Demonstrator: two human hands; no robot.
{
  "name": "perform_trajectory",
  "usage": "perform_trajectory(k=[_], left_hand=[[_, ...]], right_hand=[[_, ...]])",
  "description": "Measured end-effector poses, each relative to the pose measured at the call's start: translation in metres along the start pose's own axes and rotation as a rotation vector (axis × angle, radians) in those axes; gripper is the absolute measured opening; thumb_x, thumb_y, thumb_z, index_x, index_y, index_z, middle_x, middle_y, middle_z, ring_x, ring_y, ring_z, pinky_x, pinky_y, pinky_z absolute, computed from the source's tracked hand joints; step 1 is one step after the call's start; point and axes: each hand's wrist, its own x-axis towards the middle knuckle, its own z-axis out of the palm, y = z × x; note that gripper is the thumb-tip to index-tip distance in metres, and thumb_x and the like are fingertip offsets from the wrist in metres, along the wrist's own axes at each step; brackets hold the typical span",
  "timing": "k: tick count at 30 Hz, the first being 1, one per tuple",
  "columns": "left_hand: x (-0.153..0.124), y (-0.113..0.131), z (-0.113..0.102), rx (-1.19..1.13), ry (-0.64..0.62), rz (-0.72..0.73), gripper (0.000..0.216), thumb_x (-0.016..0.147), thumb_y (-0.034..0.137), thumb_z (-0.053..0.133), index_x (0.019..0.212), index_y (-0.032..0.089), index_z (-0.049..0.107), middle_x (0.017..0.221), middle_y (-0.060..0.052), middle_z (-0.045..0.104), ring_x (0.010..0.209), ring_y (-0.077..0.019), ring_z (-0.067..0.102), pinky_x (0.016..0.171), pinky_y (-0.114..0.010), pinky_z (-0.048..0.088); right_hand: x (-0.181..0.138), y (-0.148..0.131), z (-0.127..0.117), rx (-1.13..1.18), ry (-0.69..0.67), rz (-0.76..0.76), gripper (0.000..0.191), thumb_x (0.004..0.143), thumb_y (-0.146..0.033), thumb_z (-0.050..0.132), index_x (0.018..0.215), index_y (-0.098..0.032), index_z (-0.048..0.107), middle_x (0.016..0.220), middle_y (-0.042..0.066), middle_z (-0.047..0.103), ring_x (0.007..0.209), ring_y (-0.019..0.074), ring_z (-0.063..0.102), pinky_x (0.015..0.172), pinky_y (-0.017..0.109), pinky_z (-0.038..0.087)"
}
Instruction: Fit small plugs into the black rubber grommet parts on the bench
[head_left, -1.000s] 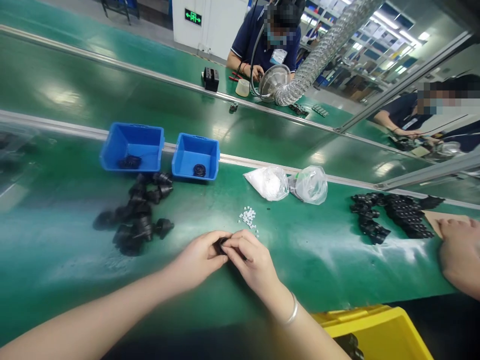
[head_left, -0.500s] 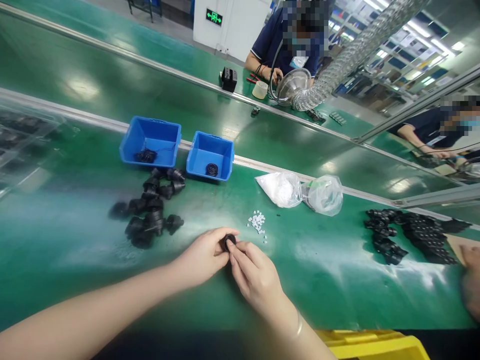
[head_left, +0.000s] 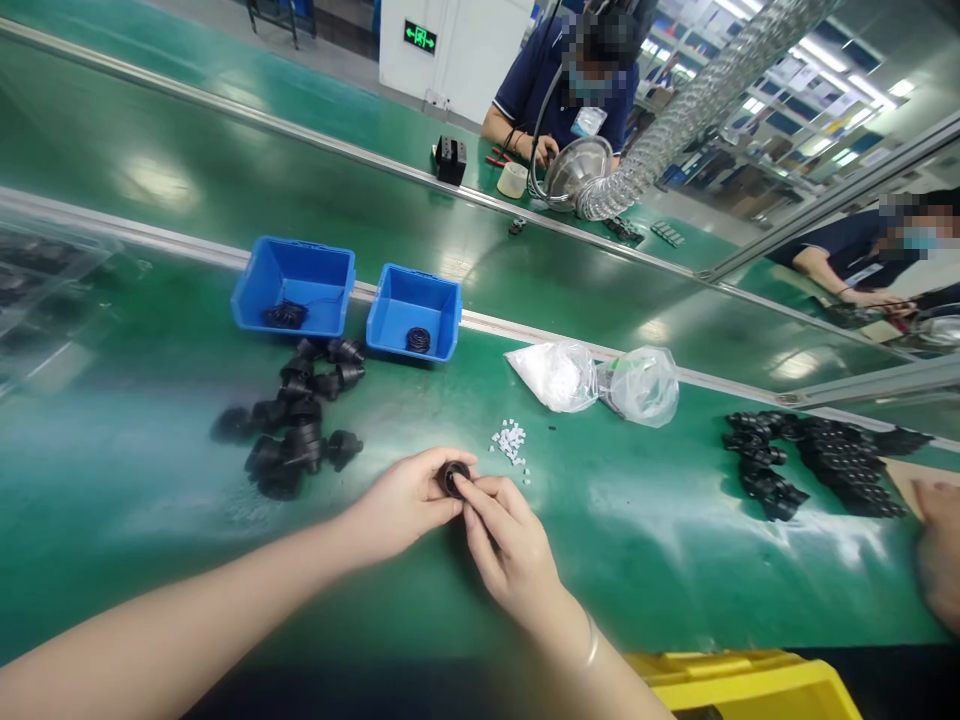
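Observation:
My left hand (head_left: 409, 505) is wrapped round a black round plastic part (head_left: 451, 472), its hollow end turned up towards me. The fingertips of my right hand (head_left: 514, 545) are pressed together at the opening of this part, the index finger reaching into it. Whatever may be between those fingertips is hidden. Just beyond my right hand lies a small scatter of white plastic pieces (head_left: 510, 440). Left of my hands, several similar black plastic parts (head_left: 300, 430) are heaped on the green table.
Two blue bins (head_left: 251, 290) with black rings (head_left: 418, 340) stand at the divider, near clear plastic bags (head_left: 559, 378). More black parts (head_left: 832, 460) lie right, beside another person's hand (head_left: 941, 540). A yellow crate (head_left: 750, 690) is below the front edge. Co-workers (head_left: 555, 100) sit across.
The view has shifted slightly, so the table things appear a little further left. My hands keep the same grip; the black part's opening is tilted slightly more towards me.

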Motion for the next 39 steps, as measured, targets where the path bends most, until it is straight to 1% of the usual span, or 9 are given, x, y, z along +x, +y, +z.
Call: perform_trajectory(k=[5, 10, 21, 25, 29, 31, 33, 36, 39], left_hand=[[-0.001, 0.0, -0.002, 0.106, -0.003, 0.003, 0.039, 0.076, 0.015, 0.06, 0.115, 0.016, 0.053, 0.103, -0.007, 0.063, 0.089, -0.0185, 0.063, 0.083, -0.035, 0.049], [0.0, -0.003, -0.004, 0.149, 0.01, -0.007, 0.041, 0.075, 0.014, 0.061, 0.115, 0.016, 0.053, 0.1, -0.007, 0.065, 0.088, -0.0185, 0.064, 0.081, -0.034, 0.05], [0.0, -0.002, -0.002, 0.044, -0.005, -0.049, 0.043, 0.073, 0.016, 0.064, 0.114, 0.014, 0.052, 0.102, -0.009, 0.066, 0.094, -0.0223, 0.063, 0.086, -0.038, 0.048], [0.0, -0.008, -0.003, 0.098, 0.015, -0.045, 0.043, 0.073, 0.014, 0.061, 0.114, 0.014, 0.053, 0.095, -0.007, 0.065, 0.087, -0.0204, 0.064, 0.08, -0.035, 0.049], [0.0, -0.009, -0.003, 0.142, 0.035, -0.049, 0.041, 0.072, 0.011, 0.06, 0.112, 0.014, 0.055, 0.093, -0.006, 0.065, 0.084, -0.0195, 0.065, 0.077, -0.034, 0.05], [-0.001, -0.005, -0.001, 0.117, 0.01, -0.046, 0.042, 0.072, 0.011, 0.062, 0.113, 0.014, 0.054, 0.097, -0.008, 0.066, 0.089, -0.021, 0.065, 0.081, -0.036, 0.05], [-0.003, 0.002, 0.001, 0.043, -0.03, -0.039, 0.042, 0.075, 0.014, 0.064, 0.115, 0.014, 0.053, 0.104, -0.009, 0.065, 0.098, -0.0228, 0.064, 0.088, -0.038, 0.049], [-0.005, 0.011, 0.003, -0.09, -0.057, -0.056, 0.034, 0.085, 0.024, 0.059, 0.117, 0.015, 0.053, 0.118, -0.011, 0.061, 0.11, -0.0244, 0.061, 0.098, -0.041, 0.047], [-0.006, 0.013, 0.004, -0.096, -0.048, -0.079, 0.032, 0.091, 0.03, 0.052, 0.119, 0.016, 0.053, 0.125, -0.012, 0.057, 0.111, -0.0253, 0.061, 0.1, -0.043, 0.046]], right_hand=[[0.0, 0.001, -0.002, -0.192, -0.08, -0.076, 0.056, 0.089, -0.006, 0.044, 0.143, -0.022, 0.036, 0.115, 0.013, 0.055, 0.111, 0.0239, 0.055, 0.086, 0.039, 0.054], [-0.001, 0.002, -0.001, -0.407, -0.111, -0.133, 0.057, 0.09, -0.009, 0.043, 0.145, -0.019, 0.032, 0.109, 0.014, 0.059, 0.104, 0.0258, 0.057, 0.081, 0.041, 0.055], [-0.006, 0.005, 0.002, -0.435, -0.105, -0.157, 0.066, 0.089, -0.008, 0.044, 0.15, -0.017, 0.02, 0.106, 0.014, 0.061, 0.101, 0.0267, 0.058, 0.078, 0.04, 0.056], [-0.004, 0.003, 0.004, -0.432, -0.13, -0.154, 0.064, 0.089, -0.007, 0.044, 0.149, -0.016, 0.023, 0.104, 0.014, 0.061, 0.098, 0.0262, 0.059, 0.078, 0.041, 0.056], [-0.003, 0.0, 0.002, -0.394, -0.171, -0.133, 0.057, 0.089, -0.008, 0.045, 0.144, -0.016, 0.033, 0.102, 0.013, 0.061, 0.096, 0.0261, 0.06, 0.076, 0.041, 0.056], [-0.002, -0.001, -0.001, -0.298, -0.115, -0.109, 0.053, 0.089, -0.008, 0.045, 0.14, -0.018, 0.04, 0.105, 0.013, 0.061, 0.099, 0.0249, 0.06, 0.079, 0.039, 0.056], [-0.001, -0.001, -0.005, -0.199, 0.022, -0.076, 0.05, 0.087, -0.006, 0.047, 0.135, -0.02, 0.044, 0.108, 0.012, 0.06, 0.099, 0.0227, 0.06, 0.079, 0.037, 0.055], [0.0, 0.002, -0.011, -0.157, 0.241, -0.029, 0.049, 0.085, -0.005, 0.05, 0.13, -0.022, 0.046, 0.099, 0.009, 0.06, 0.088, 0.0199, 0.06, 0.073, 0.035, 0.055], [0.0, 0.005, -0.014, -0.156, 0.282, -0.014, 0.049, 0.085, -0.003, 0.05, 0.13, -0.021, 0.046, 0.093, 0.008, 0.059, 0.083, 0.0187, 0.058, 0.069, 0.033, 0.053]])
